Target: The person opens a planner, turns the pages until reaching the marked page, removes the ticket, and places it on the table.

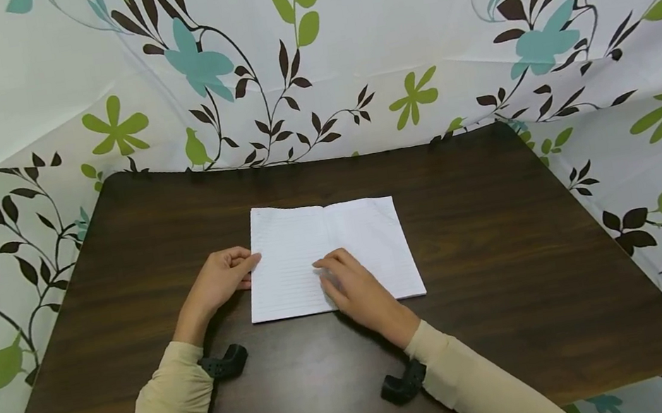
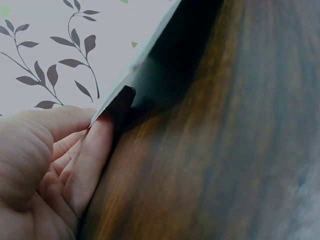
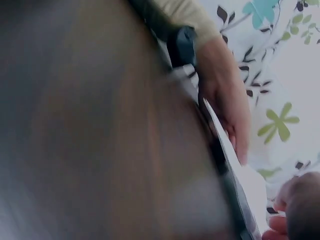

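Observation:
An open notebook (image 1: 289, 270) lies on the dark wooden table, its left page lined and its right page pale, with the fold near the middle. My left hand (image 1: 216, 281) pinches the notebook's left edge. In the left wrist view the thumb lies on top and the fingers (image 2: 95, 155) reach beneath that edge, which is lifted off the wood. My right hand (image 1: 359, 291) is over the lower middle of the notebook by the fold, fingers loosely bent and holding nothing. The right wrist view catches part of it (image 3: 300, 200) at the lower right.
The brown wood-grain table (image 1: 494, 268) stretches out on every side of the notebook. A white curtain (image 1: 406, 24) with leaf, flower and bird prints hangs behind and beside it. Black wrist devices (image 1: 226, 363) sit at both cuffs.

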Action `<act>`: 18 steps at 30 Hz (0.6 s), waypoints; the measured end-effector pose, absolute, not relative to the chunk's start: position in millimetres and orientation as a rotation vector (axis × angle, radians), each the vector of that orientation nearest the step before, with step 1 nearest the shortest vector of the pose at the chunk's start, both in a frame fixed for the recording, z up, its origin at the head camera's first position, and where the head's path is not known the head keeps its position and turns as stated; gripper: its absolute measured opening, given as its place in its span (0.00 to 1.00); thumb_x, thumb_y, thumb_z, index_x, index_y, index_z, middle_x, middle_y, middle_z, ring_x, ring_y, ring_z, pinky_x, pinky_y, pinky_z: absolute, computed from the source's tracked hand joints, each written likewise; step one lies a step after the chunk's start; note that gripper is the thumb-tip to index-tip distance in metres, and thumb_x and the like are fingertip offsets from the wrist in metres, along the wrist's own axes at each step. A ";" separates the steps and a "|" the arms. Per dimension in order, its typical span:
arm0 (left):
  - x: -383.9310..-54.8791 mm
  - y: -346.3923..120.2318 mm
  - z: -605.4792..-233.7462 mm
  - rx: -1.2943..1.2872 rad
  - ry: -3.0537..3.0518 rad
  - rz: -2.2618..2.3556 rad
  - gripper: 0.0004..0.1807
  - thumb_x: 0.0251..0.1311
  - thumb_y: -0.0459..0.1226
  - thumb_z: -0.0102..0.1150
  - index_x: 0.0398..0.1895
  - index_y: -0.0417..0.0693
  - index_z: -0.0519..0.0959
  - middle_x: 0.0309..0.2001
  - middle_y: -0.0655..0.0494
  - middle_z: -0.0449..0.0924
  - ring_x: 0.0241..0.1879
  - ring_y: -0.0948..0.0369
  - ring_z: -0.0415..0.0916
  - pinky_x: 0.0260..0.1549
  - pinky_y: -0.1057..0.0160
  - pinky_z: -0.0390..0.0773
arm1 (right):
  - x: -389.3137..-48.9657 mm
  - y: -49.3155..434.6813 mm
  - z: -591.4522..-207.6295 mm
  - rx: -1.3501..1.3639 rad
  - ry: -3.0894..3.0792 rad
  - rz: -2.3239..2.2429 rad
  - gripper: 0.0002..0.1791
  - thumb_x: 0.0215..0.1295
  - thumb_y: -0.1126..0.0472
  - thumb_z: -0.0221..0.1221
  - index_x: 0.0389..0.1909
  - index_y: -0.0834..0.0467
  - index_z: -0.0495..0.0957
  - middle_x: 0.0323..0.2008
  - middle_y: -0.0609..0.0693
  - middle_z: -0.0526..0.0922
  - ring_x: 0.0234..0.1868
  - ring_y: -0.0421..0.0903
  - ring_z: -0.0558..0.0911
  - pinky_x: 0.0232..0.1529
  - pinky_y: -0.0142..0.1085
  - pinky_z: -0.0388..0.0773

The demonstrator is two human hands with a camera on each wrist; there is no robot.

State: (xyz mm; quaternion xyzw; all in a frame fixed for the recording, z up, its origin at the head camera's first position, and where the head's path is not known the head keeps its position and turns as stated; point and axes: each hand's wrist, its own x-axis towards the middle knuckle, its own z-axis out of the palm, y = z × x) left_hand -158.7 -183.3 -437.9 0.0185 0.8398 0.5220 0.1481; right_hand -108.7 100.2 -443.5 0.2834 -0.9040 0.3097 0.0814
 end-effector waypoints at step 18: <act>-158.9 -183.2 -439.1 0.036 2.415 1.494 0.22 0.77 0.48 0.57 0.55 0.36 0.81 0.28 0.61 0.79 0.31 0.67 0.80 0.35 0.70 0.84 | -143.1 180.6 -443.2 0.010 -2.964 0.641 0.33 0.79 0.46 0.55 0.75 0.64 0.68 0.58 0.65 0.72 0.57 0.61 0.67 0.56 0.56 0.61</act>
